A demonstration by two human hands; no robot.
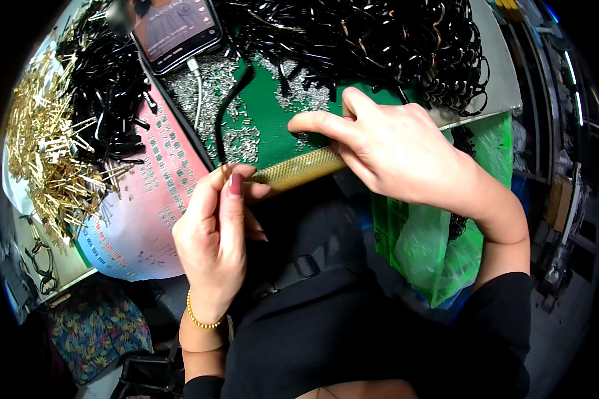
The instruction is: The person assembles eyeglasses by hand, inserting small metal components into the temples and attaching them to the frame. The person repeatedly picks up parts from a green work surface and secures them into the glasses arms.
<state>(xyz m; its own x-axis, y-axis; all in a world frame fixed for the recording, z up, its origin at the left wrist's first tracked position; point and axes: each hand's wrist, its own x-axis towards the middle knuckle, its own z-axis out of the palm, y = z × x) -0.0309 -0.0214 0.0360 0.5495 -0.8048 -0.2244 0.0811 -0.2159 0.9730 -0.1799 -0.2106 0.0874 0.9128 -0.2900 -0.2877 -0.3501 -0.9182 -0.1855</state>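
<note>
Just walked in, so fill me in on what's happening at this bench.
A person sits at a green work mat handling small parts with bare hands. The right hand grips a knurled brass-coloured metal rod, whose tip meets the left hand. The left hand pinches the end of a thin black cable against that tip. Around them lie a heap of black cables, a pile of gold-coloured metal pins, scattered small silver metal pieces and a phone on a charging lead.
</note>
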